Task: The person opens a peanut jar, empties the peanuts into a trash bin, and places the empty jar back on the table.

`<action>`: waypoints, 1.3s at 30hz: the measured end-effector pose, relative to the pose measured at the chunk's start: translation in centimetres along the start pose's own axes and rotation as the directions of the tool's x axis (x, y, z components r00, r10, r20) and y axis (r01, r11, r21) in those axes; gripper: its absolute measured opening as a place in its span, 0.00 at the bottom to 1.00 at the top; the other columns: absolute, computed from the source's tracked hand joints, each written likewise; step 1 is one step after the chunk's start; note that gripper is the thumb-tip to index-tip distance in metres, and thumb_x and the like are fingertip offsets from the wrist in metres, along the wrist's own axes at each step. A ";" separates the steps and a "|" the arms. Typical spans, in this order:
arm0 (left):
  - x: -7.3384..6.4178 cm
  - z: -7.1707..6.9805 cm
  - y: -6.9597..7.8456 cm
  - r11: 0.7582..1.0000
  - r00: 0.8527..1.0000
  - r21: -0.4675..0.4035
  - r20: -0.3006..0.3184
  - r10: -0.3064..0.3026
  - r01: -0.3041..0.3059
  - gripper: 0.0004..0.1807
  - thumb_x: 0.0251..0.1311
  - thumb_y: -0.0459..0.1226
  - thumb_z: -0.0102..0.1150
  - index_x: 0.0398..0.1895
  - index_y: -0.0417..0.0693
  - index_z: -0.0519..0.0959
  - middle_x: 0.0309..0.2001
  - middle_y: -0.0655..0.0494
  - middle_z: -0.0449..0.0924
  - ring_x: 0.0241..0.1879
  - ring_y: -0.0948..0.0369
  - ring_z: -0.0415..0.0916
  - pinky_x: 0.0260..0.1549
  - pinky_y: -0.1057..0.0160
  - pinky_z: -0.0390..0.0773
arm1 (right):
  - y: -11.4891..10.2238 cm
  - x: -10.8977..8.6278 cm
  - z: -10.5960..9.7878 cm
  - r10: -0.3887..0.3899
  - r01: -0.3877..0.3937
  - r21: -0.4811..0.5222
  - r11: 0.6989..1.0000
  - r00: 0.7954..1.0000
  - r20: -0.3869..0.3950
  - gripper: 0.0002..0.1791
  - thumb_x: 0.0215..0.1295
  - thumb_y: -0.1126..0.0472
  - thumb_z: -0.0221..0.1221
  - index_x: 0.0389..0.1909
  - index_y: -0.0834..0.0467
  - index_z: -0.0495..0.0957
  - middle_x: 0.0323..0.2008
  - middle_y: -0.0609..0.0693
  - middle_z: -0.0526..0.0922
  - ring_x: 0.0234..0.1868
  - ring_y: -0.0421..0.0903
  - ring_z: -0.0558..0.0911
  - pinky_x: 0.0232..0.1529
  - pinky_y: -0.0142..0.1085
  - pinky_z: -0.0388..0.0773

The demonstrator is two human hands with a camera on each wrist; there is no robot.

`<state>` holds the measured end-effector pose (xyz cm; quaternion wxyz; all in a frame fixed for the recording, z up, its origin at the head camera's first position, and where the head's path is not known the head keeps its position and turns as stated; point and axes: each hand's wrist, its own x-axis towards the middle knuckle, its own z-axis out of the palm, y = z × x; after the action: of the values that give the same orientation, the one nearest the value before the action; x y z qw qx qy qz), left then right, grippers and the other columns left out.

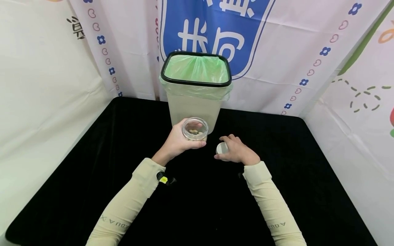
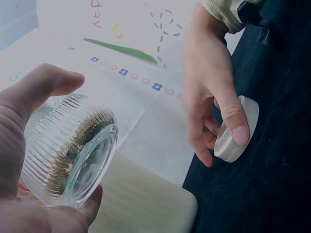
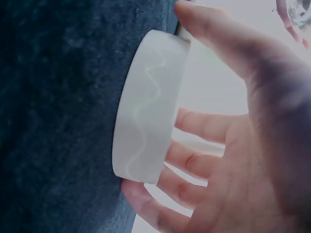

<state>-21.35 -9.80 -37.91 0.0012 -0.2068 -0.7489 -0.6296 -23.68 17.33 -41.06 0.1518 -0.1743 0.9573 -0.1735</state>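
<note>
- Here, at the far left, a cream left sleeve [image 1: 130, 198] ends in a thick cuff, with a dark strap and a yellow tag beside it.
- The left hand [image 1: 179, 138] curves thumb and fingers round a glass jar [image 2: 51, 133], gripping it by its sides.
- The jar is clear and uncapped, held in front of the bin's lower wall as the head view shows it. Its wall carries fine close ribs that catch the light, while the round mouth has a smooth, thick rim. Through the glass, small pale tan and darker pieces [image 1: 194, 132] show low down; what they are is too small to tell.
- Behind stands a pale bin [image 1: 192, 104] with a black rim and a translucent green liner [image 1: 197, 68] folded over its edge.
- Further right, a white lid [image 1: 222, 148] appears to lie flat on the black tablecloth [image 1: 277, 150]: round, shallow, smooth-topped, with a faint wavy line along its side.
- The right hand [image 1: 237, 150] is spread loosely about the lid, the thumb on one side and the fingers on the other.
- A matching right sleeve [image 1: 274, 201] closes the row.
</note>
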 end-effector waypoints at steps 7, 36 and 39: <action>0.1 -0.2 0.4 1.000 1.000 -0.001 -0.018 -0.010 0.010 0.39 0.48 0.37 0.85 0.65 0.49 0.76 0.61 0.51 0.84 0.60 0.51 0.82 0.64 0.48 0.80 | 0.1 0.0 -0.7 -0.036 0.037 0.052 0.998 0.999 -0.015 0.47 0.68 0.36 0.65 0.78 0.59 0.65 0.67 0.62 0.76 0.60 0.56 0.79 0.62 0.54 0.79; 0.5 -3.6 1.9 0.998 0.987 -0.016 -0.153 0.053 -0.056 0.39 0.45 0.30 0.84 0.64 0.42 0.77 0.59 0.43 0.85 0.55 0.53 0.84 0.54 0.70 0.83 | -1.8 -1.8 -9.0 -0.025 0.098 0.189 0.977 0.934 -0.356 0.28 0.80 0.43 0.54 0.68 0.58 0.75 0.57 0.58 0.86 0.57 0.56 0.85 0.61 0.54 0.82; 0.4 -4.6 2.4 0.998 0.981 -0.011 -0.185 0.059 -0.062 0.38 0.44 0.29 0.83 0.63 0.39 0.77 0.59 0.40 0.85 0.54 0.55 0.84 0.53 0.71 0.82 | -2.3 -2.1 -10.1 0.009 0.092 0.220 0.971 0.909 -0.417 0.29 0.81 0.40 0.52 0.67 0.57 0.77 0.57 0.57 0.86 0.58 0.56 0.85 0.61 0.54 0.81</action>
<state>-22.15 -13.75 -34.56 0.0878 -0.1703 -0.7336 -0.6520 -24.67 18.95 -30.66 -0.0394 -0.1346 0.9364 -0.3217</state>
